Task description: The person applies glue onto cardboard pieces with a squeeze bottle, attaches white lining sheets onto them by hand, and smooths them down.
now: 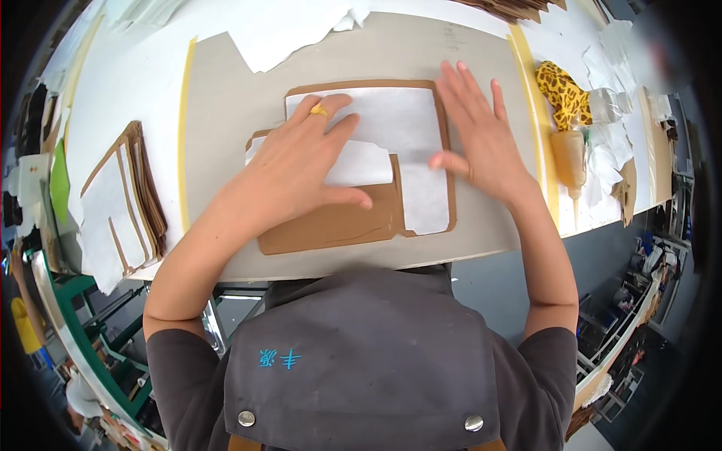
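A brown flat panel (331, 221), like leather or similar sheet, lies on the grey board (481, 225) in front of me. White backing pieces (426, 197) cover much of its upper and right parts. My left hand (312, 146), with a yellow ring on one finger, rests over the panel's left part and a smaller white piece (367, 163), fingers spread. At the panel's right edge is my right hand (481, 139), fingers stretched out and apart, its thumb near the edge. Neither hand grips anything. The left hand hides part of the white pieces.
To the left stands a stack of brown and white panels (124, 199). On the right lie a leopard-print cloth (560, 89), a clear bottle (608, 105) and an amber squeeze bottle (568, 159) with its nozzle toward me. White sheet (289, 34) and brown pieces (511, 7) lie at the back.
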Motion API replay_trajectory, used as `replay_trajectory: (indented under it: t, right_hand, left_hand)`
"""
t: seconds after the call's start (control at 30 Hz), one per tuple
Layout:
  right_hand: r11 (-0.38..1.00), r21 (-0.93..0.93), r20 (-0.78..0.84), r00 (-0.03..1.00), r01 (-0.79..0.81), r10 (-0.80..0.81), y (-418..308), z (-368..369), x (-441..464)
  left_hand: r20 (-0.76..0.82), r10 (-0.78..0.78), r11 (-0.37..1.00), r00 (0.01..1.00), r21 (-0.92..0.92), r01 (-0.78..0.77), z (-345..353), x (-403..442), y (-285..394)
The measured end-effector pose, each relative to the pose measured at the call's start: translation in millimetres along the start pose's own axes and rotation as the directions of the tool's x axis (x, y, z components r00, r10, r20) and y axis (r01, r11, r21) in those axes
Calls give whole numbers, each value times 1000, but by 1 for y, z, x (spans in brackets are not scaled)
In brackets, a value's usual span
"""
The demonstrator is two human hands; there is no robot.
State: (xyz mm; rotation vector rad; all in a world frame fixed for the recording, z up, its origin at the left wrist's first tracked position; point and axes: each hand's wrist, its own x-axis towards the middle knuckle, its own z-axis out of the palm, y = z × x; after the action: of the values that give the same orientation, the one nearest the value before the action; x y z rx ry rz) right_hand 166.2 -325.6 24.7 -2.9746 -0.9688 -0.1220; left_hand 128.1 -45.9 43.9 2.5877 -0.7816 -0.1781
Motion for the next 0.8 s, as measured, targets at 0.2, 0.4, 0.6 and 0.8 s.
replay_trajectory:
  t: [0.2, 0.4, 0.6, 0.8]
  right_hand:
    - [864, 477, 91, 969, 162, -232, -61, -7, -12]
    - [776, 577, 96, 921, 256, -376, -67, -18, -38]
    - [773, 524, 136, 861, 357, -489, -66, -29, -64]
    - [720, 572, -2, 879, 392, -477, -74, -33, -34]
  left_hand:
    - [108, -118, 991, 987, -43, 123, -11, -31, -6]
    - [22, 146, 984, 989, -106, -143, 4, -67, -4]
    - [155, 228, 972, 961, -96, -215, 9, -105, 0]
    - [86, 186, 926, 979, -349, -145, 15, -112, -13]
